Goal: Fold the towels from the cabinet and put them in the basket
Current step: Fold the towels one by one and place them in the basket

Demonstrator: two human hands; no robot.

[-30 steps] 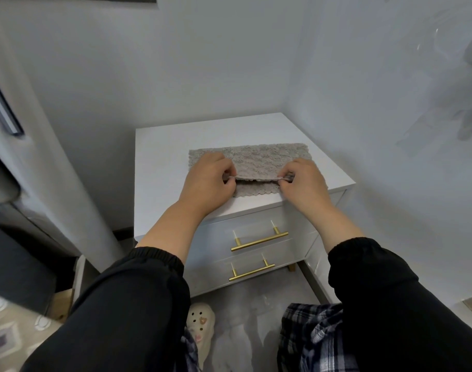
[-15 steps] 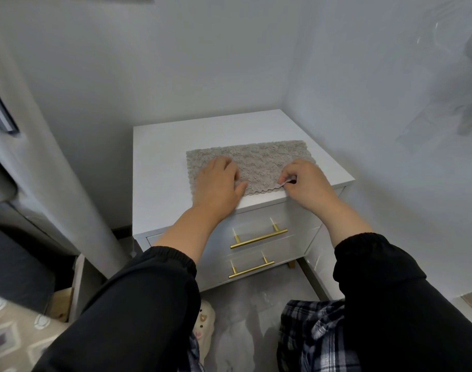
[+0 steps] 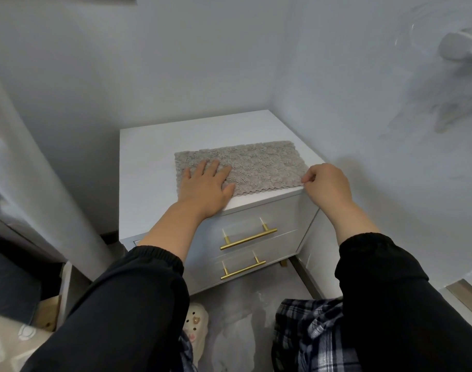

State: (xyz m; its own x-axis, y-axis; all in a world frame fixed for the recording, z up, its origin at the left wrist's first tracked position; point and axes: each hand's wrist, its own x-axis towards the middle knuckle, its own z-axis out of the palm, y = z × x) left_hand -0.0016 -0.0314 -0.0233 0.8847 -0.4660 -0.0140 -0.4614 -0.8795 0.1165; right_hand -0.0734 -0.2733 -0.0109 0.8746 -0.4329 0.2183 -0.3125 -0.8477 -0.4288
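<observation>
A grey-beige textured towel (image 3: 256, 162) lies folded into a long strip on top of the white cabinet (image 3: 149, 167), near its front edge. My left hand (image 3: 206, 183) presses flat on the towel's left part, fingers straight. My right hand (image 3: 326, 186) pinches the towel's near right corner at the cabinet's front right edge. No basket is in view.
The cabinet has two shut drawers with gold bar handles (image 3: 249, 236), (image 3: 242, 269). White walls close in behind and to the right. A white door or panel (image 3: 41, 183) stands to the left. A pale clog (image 3: 196, 331) is on the floor below.
Both hands held the towel's near edge lifted in the middle. The edge now lies down. My left hand went flat on the left part and my right hand slid out to the right corner.
</observation>
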